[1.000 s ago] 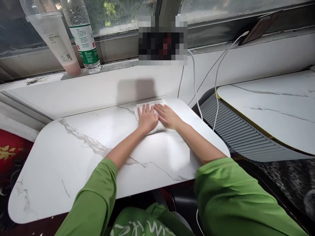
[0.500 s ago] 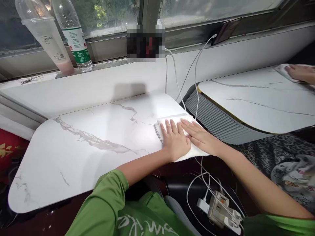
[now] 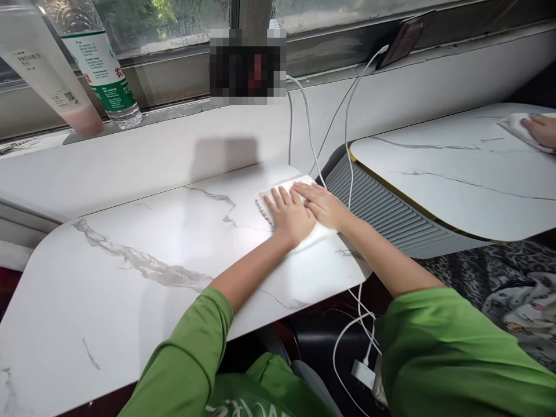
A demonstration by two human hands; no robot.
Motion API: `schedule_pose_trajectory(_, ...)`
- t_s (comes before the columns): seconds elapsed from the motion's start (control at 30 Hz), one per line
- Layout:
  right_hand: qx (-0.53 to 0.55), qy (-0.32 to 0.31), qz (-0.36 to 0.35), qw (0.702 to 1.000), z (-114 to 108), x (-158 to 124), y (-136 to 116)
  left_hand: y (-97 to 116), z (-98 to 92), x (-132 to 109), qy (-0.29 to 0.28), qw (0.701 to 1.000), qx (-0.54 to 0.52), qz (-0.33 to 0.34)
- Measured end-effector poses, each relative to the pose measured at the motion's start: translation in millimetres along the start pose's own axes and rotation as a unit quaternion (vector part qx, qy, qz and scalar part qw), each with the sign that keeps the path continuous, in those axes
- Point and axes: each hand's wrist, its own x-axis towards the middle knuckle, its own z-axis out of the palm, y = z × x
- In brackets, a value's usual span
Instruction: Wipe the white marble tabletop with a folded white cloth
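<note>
My left hand [image 3: 290,219] lies flat on a white cloth [image 3: 320,233], fingers spread and pointing away from me. Beside it my right hand [image 3: 325,204] also presses flat on the cloth, its fingers stretched to the left and its thumb side against the left hand. Under both palms the cloth is partly hidden; its scalloped left edge shows. It rests on the right part of a white marble-patterned table [image 3: 108,301], near the wall.
On the window ledge stand a plastic cup [image 3: 61,87] with pink dregs, a water bottle [image 3: 106,75] and a propped phone [image 3: 402,40]. White cables hang past the table's right end to a charger [image 3: 364,373]. Another person's hand [image 3: 541,128] holds a cloth on a second table [image 3: 456,174].
Both hands and the cloth have slid away from the near edge toward the wall, slightly left. The view has shifted a little. The other person's hand has also moved slightly.
</note>
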Motion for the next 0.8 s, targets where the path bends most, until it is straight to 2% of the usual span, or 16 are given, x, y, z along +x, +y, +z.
schedule_pose_trajectory(0.23, -0.019, -0.009, 0.021, 1.000, 15, 81, 17, -37, 5.4, 75, 0.004, 1.000, 0.001, -0.016)
schedule_pose_trajectory(0.4, -0.020, -0.004, 0.040, 0.999, 22, 110, 22, -55, 4.2, 101, 0.008, 1.000, 0.017, -0.012)
schedule_pose_trajectory(0.5, -0.018, 0.002, 0.047, 0.999, 21, 108, 21, -56, 4.4, 102, 0.015, 1.000, 0.020, 0.001)
schedule_pose_trajectory(0.6, -0.009, 0.013, 0.049, 0.999, 19, 94, 17, -53, 4.5, 94, 0.017, 0.999, 0.019, 0.021)
schedule_pose_trajectory(0.8, 0.021, 0.038, 0.023, 0.999, 14, 48, 3, -37, 1.9, 49, 0.016, 0.999, 0.020, 0.032)
